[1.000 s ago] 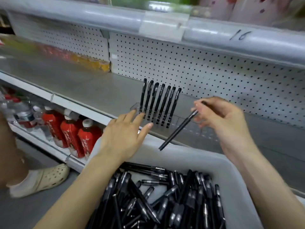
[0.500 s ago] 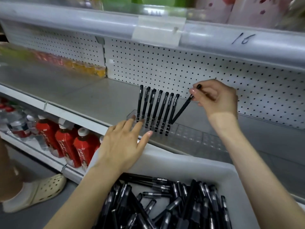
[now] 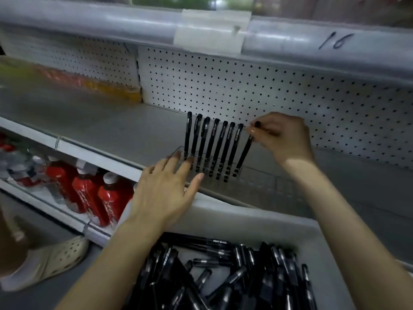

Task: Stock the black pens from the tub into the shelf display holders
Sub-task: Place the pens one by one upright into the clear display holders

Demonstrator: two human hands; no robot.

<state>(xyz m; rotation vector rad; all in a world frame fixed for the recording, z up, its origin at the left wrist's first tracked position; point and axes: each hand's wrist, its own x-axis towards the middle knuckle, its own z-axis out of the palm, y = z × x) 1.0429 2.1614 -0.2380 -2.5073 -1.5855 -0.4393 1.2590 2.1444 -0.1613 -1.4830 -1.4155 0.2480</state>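
Several black pens (image 3: pixel 213 146) stand in a row in a clear display holder (image 3: pixel 263 180) on the grey shelf. My right hand (image 3: pixel 282 138) pinches the top of one more black pen (image 3: pixel 244 154), whose tip sits in the holder just right of the row. My left hand (image 3: pixel 166 190) lies flat with straight fingers against the holder's left front corner. A white tub (image 3: pixel 250 220) at the bottom holds a loose heap of black pens (image 3: pixel 225 276).
White pegboard (image 3: pixel 268 95) backs the shelf. An upper shelf rail (image 3: pixel 134 21) with a label holder overhangs. Red bottles (image 3: pixel 89 191) stand on the lower shelf at left. A foot in a cream clog (image 3: pixel 47 262) is on the floor.
My right hand carried the pen from above the tub up to the holder, turned it upright and lowered its tip in beside the row. My left hand stayed on the holder.
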